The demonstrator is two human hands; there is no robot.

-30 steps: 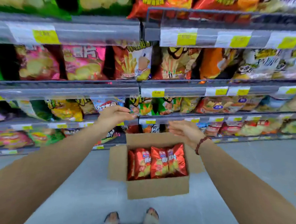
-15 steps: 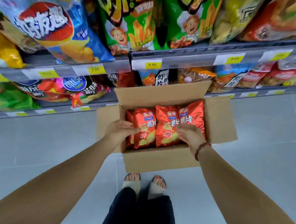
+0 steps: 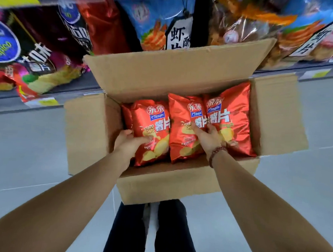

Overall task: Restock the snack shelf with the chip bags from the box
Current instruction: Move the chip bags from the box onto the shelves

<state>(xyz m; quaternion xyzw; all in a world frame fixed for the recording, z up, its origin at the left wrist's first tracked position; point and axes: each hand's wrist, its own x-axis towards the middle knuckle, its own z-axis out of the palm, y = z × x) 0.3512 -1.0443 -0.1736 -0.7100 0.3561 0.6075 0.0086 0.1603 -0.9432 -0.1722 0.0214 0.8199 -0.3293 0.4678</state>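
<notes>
Both hands have dropped deeper into the box (image 3: pixel 178 184) since half a second ago, and the view has closed in. The left hand (image 3: pixel 129 143) grips the left bag (image 3: pixel 152 123) at its edge, thumb across the front. The right hand (image 3: pixel 207 137) lies with fingers spread on the middle bag (image 3: pixel 182 122), not closed round it. This looks like the pick-up step; next, the hands must close on bags and lift them clear of the flaps toward the shelf (image 3: pixel 71 94). Three red chip bags stand side by side in the box, the right bag (image 3: pixel 232 114) nearest its wall.
</notes>
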